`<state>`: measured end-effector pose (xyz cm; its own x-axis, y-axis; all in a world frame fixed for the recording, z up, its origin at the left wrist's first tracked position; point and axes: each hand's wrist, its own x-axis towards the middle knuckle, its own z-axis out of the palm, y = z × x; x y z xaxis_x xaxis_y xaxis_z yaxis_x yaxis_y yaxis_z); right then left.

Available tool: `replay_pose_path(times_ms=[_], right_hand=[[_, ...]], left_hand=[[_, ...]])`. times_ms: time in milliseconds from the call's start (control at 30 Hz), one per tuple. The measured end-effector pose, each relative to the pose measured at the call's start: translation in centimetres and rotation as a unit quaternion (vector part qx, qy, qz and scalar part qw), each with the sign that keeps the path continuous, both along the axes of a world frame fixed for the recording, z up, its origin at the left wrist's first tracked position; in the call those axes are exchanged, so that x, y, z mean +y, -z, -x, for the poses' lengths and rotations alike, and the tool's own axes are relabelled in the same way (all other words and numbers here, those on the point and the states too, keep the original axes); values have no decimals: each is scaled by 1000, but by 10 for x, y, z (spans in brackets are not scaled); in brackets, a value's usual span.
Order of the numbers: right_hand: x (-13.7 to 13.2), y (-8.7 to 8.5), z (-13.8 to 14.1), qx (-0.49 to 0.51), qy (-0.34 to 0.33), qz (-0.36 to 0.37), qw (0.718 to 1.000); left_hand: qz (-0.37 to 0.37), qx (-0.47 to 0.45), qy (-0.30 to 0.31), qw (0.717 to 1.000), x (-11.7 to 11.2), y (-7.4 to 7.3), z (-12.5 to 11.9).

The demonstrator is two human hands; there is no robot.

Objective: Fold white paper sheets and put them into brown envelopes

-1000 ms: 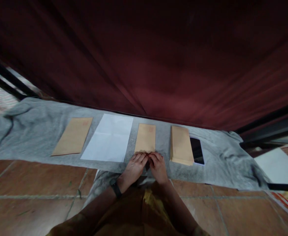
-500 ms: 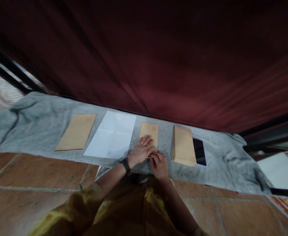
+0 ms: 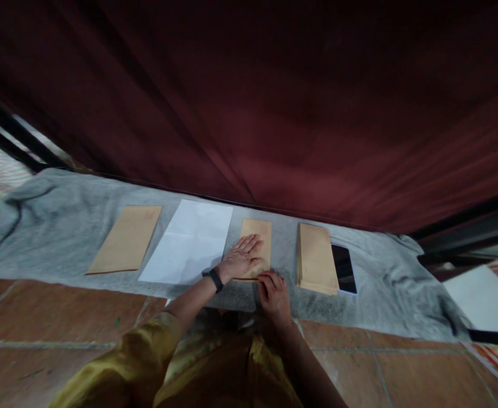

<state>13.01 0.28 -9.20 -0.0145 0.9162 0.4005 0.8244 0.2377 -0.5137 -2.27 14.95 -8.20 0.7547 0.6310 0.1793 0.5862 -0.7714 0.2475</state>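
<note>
A brown paper envelope lies on the grey cloth in front of me, with faint print near its far end. My left hand, a dark band on its wrist, rests flat on the envelope with fingers outstretched. At the near right corner, the curled fingers of my right hand close on the envelope's near edge. That edge looks slightly raised or folded; the fingers hide part of it. Just left of the left hand lies a white sheet of paper with a crease across it.
A stack of brown envelopes lies to the right, with a dark-screened phone beside it. Another brown envelope is at the left. Grey cloth covers the narrow surface, and a dark red curtain hangs behind it.
My left hand has slid slightly away from the right hand, toward the left. More of the envelope's near edge shows between them. The whole view has shifted a little.
</note>
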Motion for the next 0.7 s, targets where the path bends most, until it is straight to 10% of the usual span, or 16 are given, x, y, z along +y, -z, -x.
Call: replay_pose_path(times_ms=[367,700], right_hand=[[-1,0,-1,-4,-4,2,1000],[-2,-2,-1,-20,-3,9,1000]], left_hand=[[93,-10,58,994,-40,-18,65],[-111,89,6,990,-104,-17,24]])
